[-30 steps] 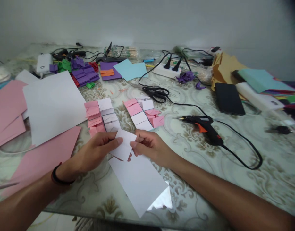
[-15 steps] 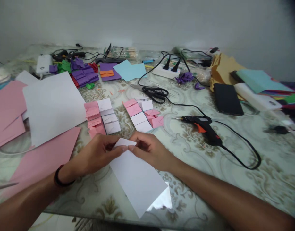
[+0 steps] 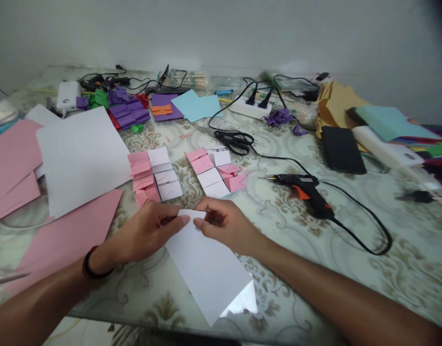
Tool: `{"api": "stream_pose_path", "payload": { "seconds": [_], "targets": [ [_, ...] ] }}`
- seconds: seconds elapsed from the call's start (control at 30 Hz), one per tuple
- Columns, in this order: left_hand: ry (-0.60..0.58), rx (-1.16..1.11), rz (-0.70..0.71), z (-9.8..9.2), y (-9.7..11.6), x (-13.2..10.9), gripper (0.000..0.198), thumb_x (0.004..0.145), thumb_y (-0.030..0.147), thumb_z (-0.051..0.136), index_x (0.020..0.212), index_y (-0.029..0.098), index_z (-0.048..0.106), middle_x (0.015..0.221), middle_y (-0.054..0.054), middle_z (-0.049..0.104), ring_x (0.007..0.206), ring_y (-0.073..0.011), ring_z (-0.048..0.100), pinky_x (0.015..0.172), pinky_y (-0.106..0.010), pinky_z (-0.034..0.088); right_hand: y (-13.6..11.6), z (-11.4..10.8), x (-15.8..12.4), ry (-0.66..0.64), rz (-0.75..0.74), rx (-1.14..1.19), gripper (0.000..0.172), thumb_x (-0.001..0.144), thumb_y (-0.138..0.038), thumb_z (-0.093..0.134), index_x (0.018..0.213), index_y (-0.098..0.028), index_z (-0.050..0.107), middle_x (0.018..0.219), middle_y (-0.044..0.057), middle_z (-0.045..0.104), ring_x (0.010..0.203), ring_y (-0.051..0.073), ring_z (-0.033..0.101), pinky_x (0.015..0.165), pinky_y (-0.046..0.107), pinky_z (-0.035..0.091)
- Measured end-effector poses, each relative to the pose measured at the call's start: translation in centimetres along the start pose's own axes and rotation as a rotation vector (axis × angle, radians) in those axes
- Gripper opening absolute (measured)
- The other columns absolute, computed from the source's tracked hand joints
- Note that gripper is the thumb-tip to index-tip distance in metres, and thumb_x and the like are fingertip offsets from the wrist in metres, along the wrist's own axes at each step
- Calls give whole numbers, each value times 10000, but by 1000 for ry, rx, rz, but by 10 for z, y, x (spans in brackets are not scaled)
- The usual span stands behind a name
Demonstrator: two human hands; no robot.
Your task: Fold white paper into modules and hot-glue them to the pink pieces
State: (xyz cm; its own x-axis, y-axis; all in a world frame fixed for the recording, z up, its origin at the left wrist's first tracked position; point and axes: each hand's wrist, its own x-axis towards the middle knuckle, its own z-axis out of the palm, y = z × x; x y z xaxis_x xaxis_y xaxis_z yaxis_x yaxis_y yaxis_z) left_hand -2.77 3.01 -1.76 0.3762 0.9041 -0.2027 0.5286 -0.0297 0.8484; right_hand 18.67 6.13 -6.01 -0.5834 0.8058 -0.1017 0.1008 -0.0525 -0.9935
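A long white paper strip (image 3: 206, 269) lies on the glass table (image 3: 300, 250), running from the table's near edge up to my hands. My left hand (image 3: 149, 230), with a dark band at its wrist, pinches the strip's far end with fingers closed. Facing it, my right hand (image 3: 221, 223) grips the same end, thumb and fingers pressed on the paper. The two hands almost touch at the fingertips. Just beyond them lie two groups of folded pink and white paper pieces (image 3: 152, 175) (image 3: 215, 170).
A black hot glue gun (image 3: 305, 190) with its cord lies to the right. Black scissors (image 3: 235, 139), a power strip (image 3: 250, 106), a dark phone (image 3: 341, 149) and coloured paper stacks (image 3: 394, 122) sit further back. Large white (image 3: 80, 158) and pink sheets (image 3: 66, 235) cover the left.
The strip's far end, raised and folded back toward me a second ago, has been brought down flat. Both hands have lowered with it and now pinch it at the table.
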Motion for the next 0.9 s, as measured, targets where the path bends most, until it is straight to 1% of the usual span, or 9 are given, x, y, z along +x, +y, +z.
{"api": "stream_pose_path", "payload": {
  "seconds": [0.1, 0.13, 0.23, 0.33, 0.43, 0.53, 0.63, 0.73, 0.9],
  "targets": [
    [-66, 4, -75, 0, 1, 0, 452, 1016, 453, 461, 726, 147, 626, 597, 37, 390, 553, -111, 328, 478, -262, 242, 0, 0, 0, -7, 3, -14, 177, 838, -336, 700, 840, -170, 639, 652, -37, 518, 572, 109, 471, 516, 233, 348],
    [-60, 17, -83, 0, 1, 1, 453, 1014, 452, 458, 703, 154, 596, 598, 41, 366, 554, -110, 317, 479, -263, 230, 0, 0, 0, -11, 3, -17, 175, 842, -336, 698, 841, -170, 641, 651, -38, 514, 574, 109, 472, 517, 232, 346],
    [-67, 56, -79, 1, 0, 1, 466, 1024, 456, 442, 659, 174, 503, 606, 50, 310, 555, -105, 292, 487, -266, 202, 1, -1, 0, -17, -6, -31, 143, 846, -306, 694, 835, -172, 642, 649, -44, 506, 574, 104, 463, 516, 228, 342],
    [-93, 56, -66, 1, -1, 1, 482, 1041, 471, 423, 655, 184, 441, 616, 53, 298, 561, -102, 295, 499, -263, 210, 0, -2, 1, -31, -19, -55, 121, 837, -268, 700, 811, -175, 627, 645, -51, 497, 569, 96, 445, 513, 223, 333],
    [-94, 22, -85, -1, -2, 0, 488, 1050, 489, 411, 672, 185, 461, 617, 51, 322, 564, -107, 321, 508, -264, 239, -2, -2, 1, -13, -5, -19, 172, 857, -314, 709, 807, -177, 618, 631, -57, 486, 562, 94, 437, 509, 221, 330],
    [-106, -43, -133, -3, -2, 0, 496, 1051, 518, 404, 713, 177, 526, 617, 41, 399, 564, -116, 372, 507, -265, 274, -5, -1, 1, 22, 37, 69, 284, 877, -428, 727, 803, -177, 616, 619, -57, 500, 549, 92, 444, 499, 217, 337],
    [-97, -61, -135, -4, -2, -1, 518, 1050, 539, 404, 701, 175, 520, 614, 32, 452, 565, -116, 408, 513, -261, 308, -6, -2, 1, 14, 53, 119, 379, 868, -511, 749, 763, -175, 608, 601, -52, 529, 537, 89, 458, 497, 215, 349],
    [-116, -52, -119, -4, -2, -2, 510, 1057, 526, 400, 708, 175, 523, 620, 31, 471, 571, -115, 425, 519, -253, 328, -6, -3, 0, 3, 39, 102, 401, 866, -516, 767, 728, -169, 620, 583, -50, 540, 531, 86, 464, 506, 218, 355],
    [-104, 17, -84, -6, -1, -1, 500, 1064, 487, 396, 665, 191, 448, 602, 39, 445, 550, -112, 402, 510, -252, 316, -6, -4, 0, -3, 17, 84, 393, 891, -508, 752, 728, -172, 632, 582, -50, 543, 528, 86, 462, 510, 226, 351]
  ]
}}
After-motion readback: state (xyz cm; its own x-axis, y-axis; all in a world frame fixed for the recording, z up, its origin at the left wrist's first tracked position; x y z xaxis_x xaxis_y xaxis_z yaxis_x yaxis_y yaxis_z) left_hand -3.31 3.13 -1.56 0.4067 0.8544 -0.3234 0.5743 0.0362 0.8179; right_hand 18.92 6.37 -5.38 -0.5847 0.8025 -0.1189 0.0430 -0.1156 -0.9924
